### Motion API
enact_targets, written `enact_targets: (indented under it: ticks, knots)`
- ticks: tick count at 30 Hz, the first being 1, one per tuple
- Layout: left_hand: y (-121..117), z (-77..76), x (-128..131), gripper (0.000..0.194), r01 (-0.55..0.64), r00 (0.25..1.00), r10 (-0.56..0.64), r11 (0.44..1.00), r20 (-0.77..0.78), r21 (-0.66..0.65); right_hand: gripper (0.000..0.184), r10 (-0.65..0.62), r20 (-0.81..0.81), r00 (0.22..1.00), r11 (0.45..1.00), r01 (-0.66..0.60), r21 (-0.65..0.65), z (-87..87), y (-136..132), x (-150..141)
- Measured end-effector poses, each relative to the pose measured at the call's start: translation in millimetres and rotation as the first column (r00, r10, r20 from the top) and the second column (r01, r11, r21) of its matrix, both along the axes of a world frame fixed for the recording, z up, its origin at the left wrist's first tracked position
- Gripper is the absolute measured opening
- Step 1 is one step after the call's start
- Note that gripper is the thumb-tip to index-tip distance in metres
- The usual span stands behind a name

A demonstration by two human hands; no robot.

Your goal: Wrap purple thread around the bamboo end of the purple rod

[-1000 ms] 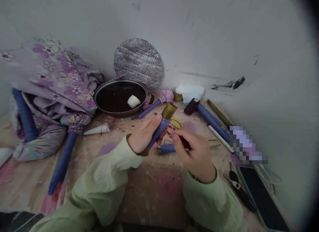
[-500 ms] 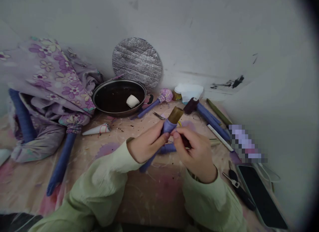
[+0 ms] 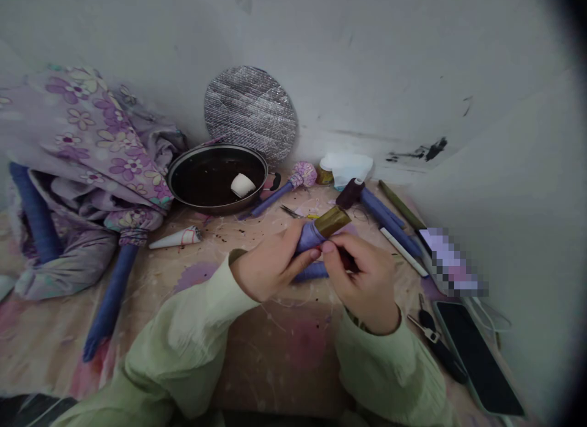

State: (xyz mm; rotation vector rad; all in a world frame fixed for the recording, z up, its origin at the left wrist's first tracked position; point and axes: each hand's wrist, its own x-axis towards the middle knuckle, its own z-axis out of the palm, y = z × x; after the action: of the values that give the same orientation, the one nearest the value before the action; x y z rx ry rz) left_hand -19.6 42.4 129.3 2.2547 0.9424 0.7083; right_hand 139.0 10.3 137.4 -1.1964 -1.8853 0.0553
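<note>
Blue wrapped rod (image 3: 308, 238), end hidden in left hand (image 3: 268, 270)

Left hand (image 3: 270, 271): fingers curled closed, thumb on top, angled toward the right hand.
Right hand (image 3: 364, 286): knuckles raised, fingertips (image 3: 328, 247) pinched together, close beside the left hand.
Left forearm (image 3: 183, 347): pale green sleeve, reaching up from the lower left.
Right forearm (image 3: 389, 378): pale green sleeve, reaching up from the lower right.
</note>
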Motion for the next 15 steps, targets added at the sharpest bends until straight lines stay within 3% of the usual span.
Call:
enact_targets:
  ticks: [4,9,15]
  knots:
    - [-2.5,0.3,-2.3,0.034,0.017,1.000,-0.017,0.997,-0.002,0.077,0.015,0.008,0.000,1.000,1.000,-0.008,-0.028,-1.4,0.4,0.0]
    - [-0.4,3.0,-0.1,0.027,-0.053,0.996,0.055,0.998,-0.072,0.023,0.012,0.052,-0.025,0.998,0.997,-0.053,-0.050,-0.7,-2.0,0.6]
    - [5.0,-0.6,4.2,0.032,-0.044,0.995,0.044,0.999,0.095,0.000,0.012,0.076,-0.043,0.996,0.996,-0.078,-0.049,1.5,-4.5,0.1]
